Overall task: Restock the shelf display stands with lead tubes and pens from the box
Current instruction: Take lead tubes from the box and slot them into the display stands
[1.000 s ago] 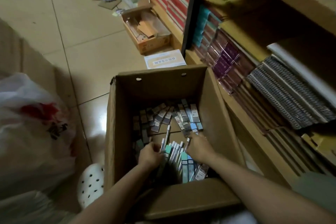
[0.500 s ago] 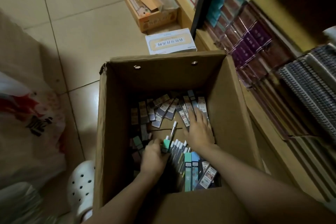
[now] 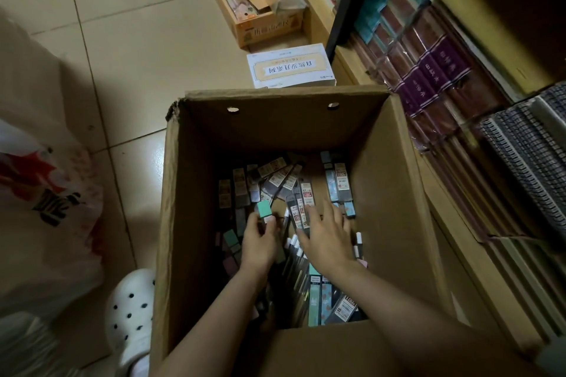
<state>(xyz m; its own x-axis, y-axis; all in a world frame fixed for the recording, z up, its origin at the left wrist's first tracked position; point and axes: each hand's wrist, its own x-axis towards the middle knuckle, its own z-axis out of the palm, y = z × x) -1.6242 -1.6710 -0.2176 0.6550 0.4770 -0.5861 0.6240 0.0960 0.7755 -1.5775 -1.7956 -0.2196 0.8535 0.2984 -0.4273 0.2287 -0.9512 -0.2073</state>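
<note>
Head view looks down into your cardboard box [image 3: 196,223] on the tiled floor, beside the shelf [image 3: 459,119] of notebooks. Loose lead tubes [image 3: 340,184] lie scattered across the box bottom, beyond your fingertips, and a row of pens [image 3: 298,266] lies under and between your two hands. Your right hand [image 3: 326,242] is spread flat, fingers straight, resting on the tubes and holding nothing. Your left hand [image 3: 258,242] has its fingers curled, pinching a green-capped tube [image 3: 264,210] that stands up above the fingertips.
</note>
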